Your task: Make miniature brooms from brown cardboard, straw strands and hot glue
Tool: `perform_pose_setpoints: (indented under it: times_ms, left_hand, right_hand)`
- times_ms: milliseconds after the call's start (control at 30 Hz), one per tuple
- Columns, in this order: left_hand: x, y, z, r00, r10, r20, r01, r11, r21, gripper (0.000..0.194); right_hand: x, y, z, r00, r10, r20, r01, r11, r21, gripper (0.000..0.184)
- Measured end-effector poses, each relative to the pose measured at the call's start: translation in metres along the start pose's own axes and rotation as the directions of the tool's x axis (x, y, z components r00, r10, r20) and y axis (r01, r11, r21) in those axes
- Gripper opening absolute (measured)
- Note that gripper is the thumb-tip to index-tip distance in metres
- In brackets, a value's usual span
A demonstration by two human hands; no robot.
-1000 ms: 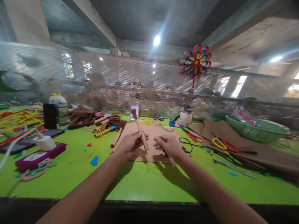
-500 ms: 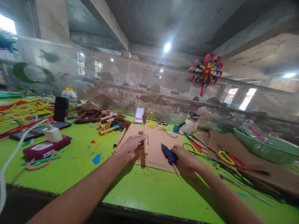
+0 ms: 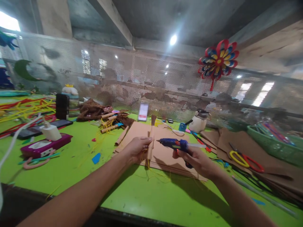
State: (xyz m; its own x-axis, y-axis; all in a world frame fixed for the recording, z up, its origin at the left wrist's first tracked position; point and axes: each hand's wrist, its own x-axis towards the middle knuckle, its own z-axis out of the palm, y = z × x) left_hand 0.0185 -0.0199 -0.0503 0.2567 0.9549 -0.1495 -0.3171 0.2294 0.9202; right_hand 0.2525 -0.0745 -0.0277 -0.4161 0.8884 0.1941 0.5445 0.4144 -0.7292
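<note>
My left hand (image 3: 138,149) is closed round a brown rolled paper stick (image 3: 151,142) with a dark fringed top, held upright over a sheet of brown cardboard (image 3: 163,154). Thin yellow strands hang from below that hand. My right hand (image 3: 193,157) grips a blue hot glue gun (image 3: 175,144), its nozzle pointing left and almost touching the stick. A clear glue rod sticks out of the gun's back end.
The green table (image 3: 146,189) holds more paper rolls (image 3: 113,126), red and yellow scissors (image 3: 245,159), brown sheets (image 3: 239,145), a green basket (image 3: 274,143), a white pot (image 3: 199,123), a phone and charger (image 3: 47,132), and yellow strips at the left. A mesh screen with a paper pinwheel (image 3: 219,60) stands behind.
My right hand picked the glue gun up from the cardboard and raised it level, nozzle toward the stick. My left hand turned the stick more upright.
</note>
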Motion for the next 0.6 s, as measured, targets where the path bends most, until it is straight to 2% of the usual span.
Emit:
perform_pose_setpoints:
  times_ms: [200, 367, 600]
  left_hand:
    - [-0.0013, -0.0033, -0.0001, 0.998, -0.022, 0.053, 0.021, 0.999, 0.035, 0.015]
    - [-0.0050, -0.0019, 0.0036, 1.000, 0.000, 0.005, -0.001, 0.998, 0.060, 0.014]
    - [-0.0067, -0.0009, 0.0055, 1.000, 0.029, 0.002, -0.029, 0.997, 0.076, 0.018]
  right_hand:
    - [0.0008, -0.0053, 0.0075, 0.999, -0.039, -0.024, 0.038, 0.999, -0.016, 0.042]
    - [0.0018, -0.0082, 0.0074, 0.999, -0.007, -0.044, 0.004, 0.999, -0.051, 0.042]
    - [0.0013, -0.0077, 0.0075, 0.998, -0.037, -0.059, 0.032, 0.997, -0.075, 0.041]
